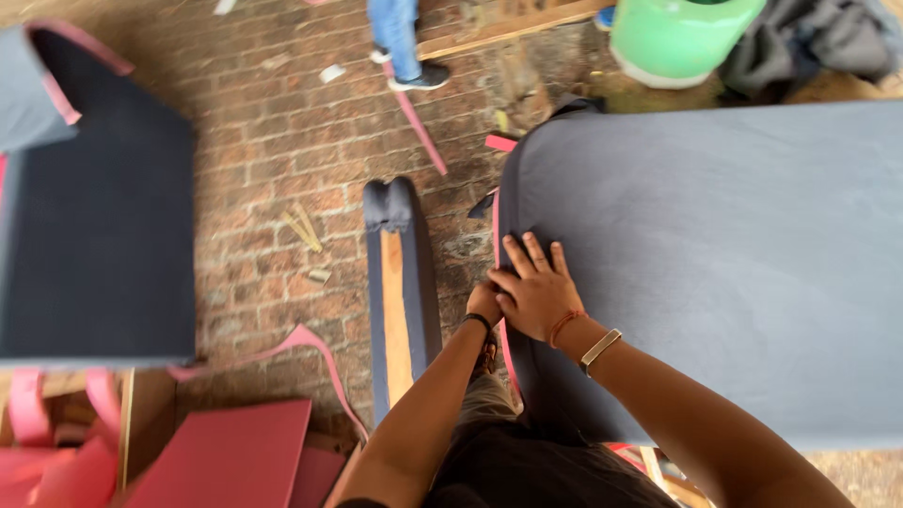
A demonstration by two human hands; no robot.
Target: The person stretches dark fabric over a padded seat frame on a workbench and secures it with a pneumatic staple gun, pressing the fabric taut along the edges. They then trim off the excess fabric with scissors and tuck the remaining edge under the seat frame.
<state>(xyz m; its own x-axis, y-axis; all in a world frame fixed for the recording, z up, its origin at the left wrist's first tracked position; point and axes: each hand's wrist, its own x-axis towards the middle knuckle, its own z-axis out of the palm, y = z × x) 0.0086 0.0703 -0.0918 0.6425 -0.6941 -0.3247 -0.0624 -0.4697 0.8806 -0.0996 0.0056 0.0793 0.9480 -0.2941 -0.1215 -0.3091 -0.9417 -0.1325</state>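
At frame centre, the right hand (pixel 536 293) presses flat on the dark upholstered cushion (pixel 715 263) while the left hand (pixel 483 303) pinches its edge.

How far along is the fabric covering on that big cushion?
Done: the dark grey fabric lies smooth over the large padded panel's top. In hand: the right hand presses flat at its rounded left edge while the left hand works the side, where a pink foam strip shows. Left: that edge looks unclosed; the underside is hidden.
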